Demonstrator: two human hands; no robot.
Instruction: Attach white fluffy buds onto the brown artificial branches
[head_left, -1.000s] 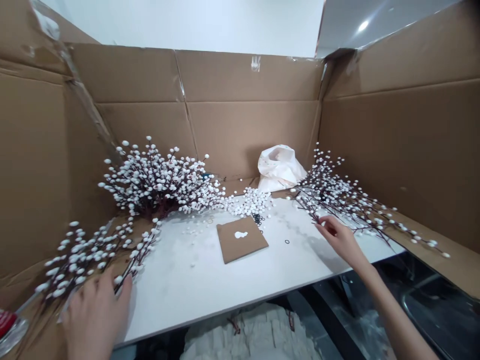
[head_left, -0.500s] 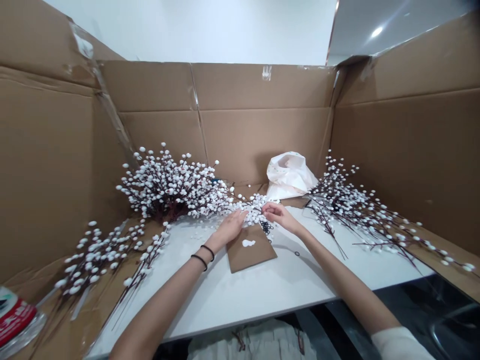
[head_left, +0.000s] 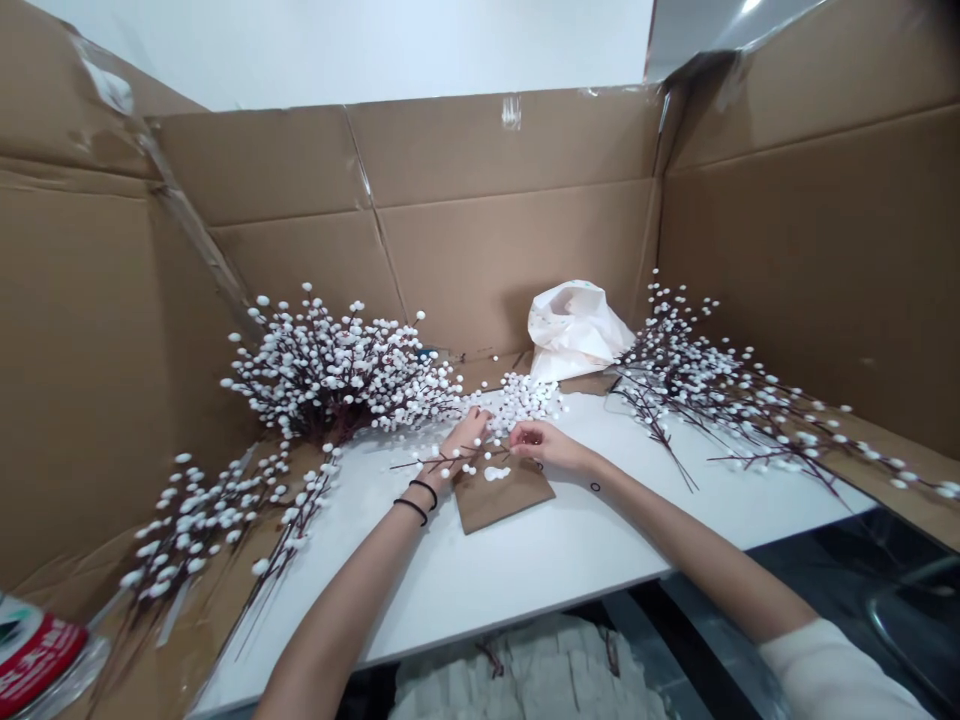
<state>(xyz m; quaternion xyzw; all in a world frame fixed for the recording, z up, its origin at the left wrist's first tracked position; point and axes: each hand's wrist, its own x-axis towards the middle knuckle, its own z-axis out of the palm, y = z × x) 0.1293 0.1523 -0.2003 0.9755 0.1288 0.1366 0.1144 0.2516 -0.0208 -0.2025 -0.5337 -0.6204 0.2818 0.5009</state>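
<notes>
Left hand (head_left: 463,438): fingers closed on a beaded twig (head_left: 427,462), held across the cardboard square (head_left: 504,500).
Right hand (head_left: 541,445): fingers pinched together, any held item unseen, beside loose white beads (head_left: 525,400).
Risk: beads could be scattered across the bench (head_left: 480,590) if brushed.

left hand (head_left: 463,438) holds a white-budded twig (head_left: 411,464), right hand (head_left: 541,442) just beside it.

Left hand (head_left: 466,436) and right hand (head_left: 541,442) just beside each other, forearms (head_left: 337,600) angled inward, any grip hard to make out
</notes>
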